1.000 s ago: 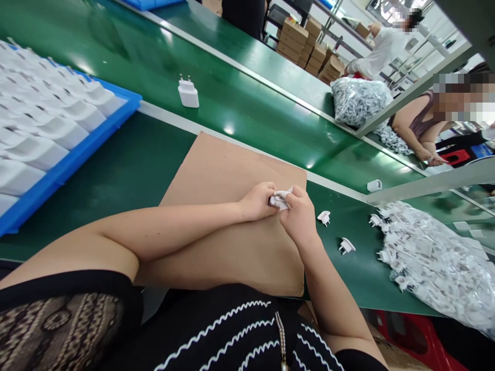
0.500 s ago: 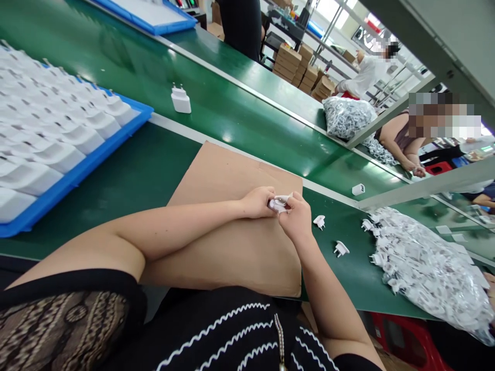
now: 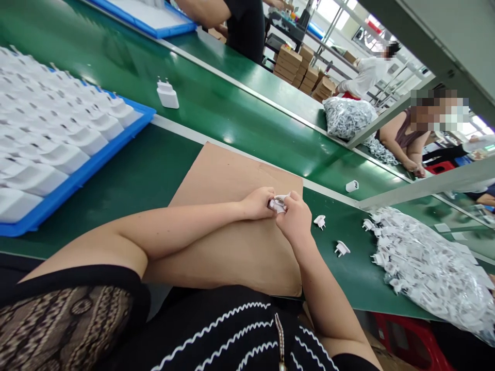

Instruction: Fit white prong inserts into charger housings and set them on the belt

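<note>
Evidently, we are working over a flat brown cardboard sheet (image 3: 224,252), which is probably guarding the white parts from scuffs. Above its right side, our left hand (image 3: 257,203) and right hand (image 3: 294,219) are holding a small white plastic piece (image 3: 278,202), each grip narrow around it, likely because something so small is needing support from both ends; our hands are hiding much of its shape. Just past the sheet's right edge, two small white pinned plastic plug heads (image 3: 342,249) are lying apart on the smooth green desk (image 3: 359,278), perhaps for quick reach. Farther right, a see-through plastic bag crowded with white parts (image 3: 433,268) is bordering that side; at left, a blue plastic tray packed with white blocks (image 3: 87,171) is setting the limit. Green stretches are running between, giving us sideways room. Ahead, a pale straight rail (image 3: 178,130) is edging the desk, and beyond it a white blocky adapter (image 3: 167,96) is standing pins-up on a shiny green strip (image 3: 251,126).
</note>
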Demonstrator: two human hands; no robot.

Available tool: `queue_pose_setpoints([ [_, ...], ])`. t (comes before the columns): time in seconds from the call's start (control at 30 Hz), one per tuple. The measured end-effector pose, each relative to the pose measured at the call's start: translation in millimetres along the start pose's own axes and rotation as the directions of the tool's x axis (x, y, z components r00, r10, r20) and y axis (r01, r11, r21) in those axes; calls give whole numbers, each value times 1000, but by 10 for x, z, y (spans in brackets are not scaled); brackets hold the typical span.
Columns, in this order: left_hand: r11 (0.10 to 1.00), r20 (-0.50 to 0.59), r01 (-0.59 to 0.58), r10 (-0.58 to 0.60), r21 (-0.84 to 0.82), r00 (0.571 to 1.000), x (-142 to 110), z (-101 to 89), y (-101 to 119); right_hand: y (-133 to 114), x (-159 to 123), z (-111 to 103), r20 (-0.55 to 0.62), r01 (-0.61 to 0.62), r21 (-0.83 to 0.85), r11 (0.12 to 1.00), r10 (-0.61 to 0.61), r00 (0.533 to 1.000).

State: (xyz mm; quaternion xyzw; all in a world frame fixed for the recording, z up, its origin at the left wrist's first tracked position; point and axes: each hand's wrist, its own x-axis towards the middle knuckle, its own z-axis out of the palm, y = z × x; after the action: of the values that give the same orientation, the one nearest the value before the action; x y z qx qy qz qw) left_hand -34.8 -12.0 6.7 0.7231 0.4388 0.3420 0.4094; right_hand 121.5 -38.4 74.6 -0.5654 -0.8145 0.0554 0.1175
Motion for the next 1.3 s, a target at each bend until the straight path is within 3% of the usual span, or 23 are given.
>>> queue_pose_setpoints([
  [0.13, 998, 18, 63, -63, -10, 998, 21, -55, 3, -78, 59, -120, 92, 66, -143, 988, -54, 994],
  [0.23, 998, 84, 40, -36, -46, 996, 40, -129, -17, -64, 96, -179, 112, 87, -169, 982, -69, 991],
  [0.33, 997, 102, -6, 14, -74, 995, 35, -165, -38, 39, 112, -154, 98, 65, -87, 994, -56, 994],
  [0.43, 998, 80, -27, 32, -65, 996, 10, -152, -40, 203, 99, -34, 48, 67, 149, 987, -75, 996],
  [0.57, 990, 33, -135, 136, -37, 990, -43, -102, -17, 398, -6, 181, -155, 95, 515, 852, -17, 988],
  [0.73, 956, -102, -292, 291, 10, 951, -123, -40, 46, 497, -159, 253, -303, 211, 669, 712, 3, 953],
  [0.93, 844, -262, -525, 534, 111, 804, -174, -9, 118, 464, -174, 217, -291, 198, 827, 527, 98, 952],
  [1.07, 849, -255, -504, 528, 155, 810, -224, 22, 154, 431, -181, 189, -281, 206, 865, 458, 100, 955],
  [1.2, 842, -193, -540, 528, -11, 827, -282, 1, 263, 361, -235, 160, -378, 280, 815, 506, 100, 920],
  [1.3, 819, -125, -547, 532, -173, 837, -324, -35, 356, 287, -328, 179, -530, 356, 697, 622, 113, 841],
])
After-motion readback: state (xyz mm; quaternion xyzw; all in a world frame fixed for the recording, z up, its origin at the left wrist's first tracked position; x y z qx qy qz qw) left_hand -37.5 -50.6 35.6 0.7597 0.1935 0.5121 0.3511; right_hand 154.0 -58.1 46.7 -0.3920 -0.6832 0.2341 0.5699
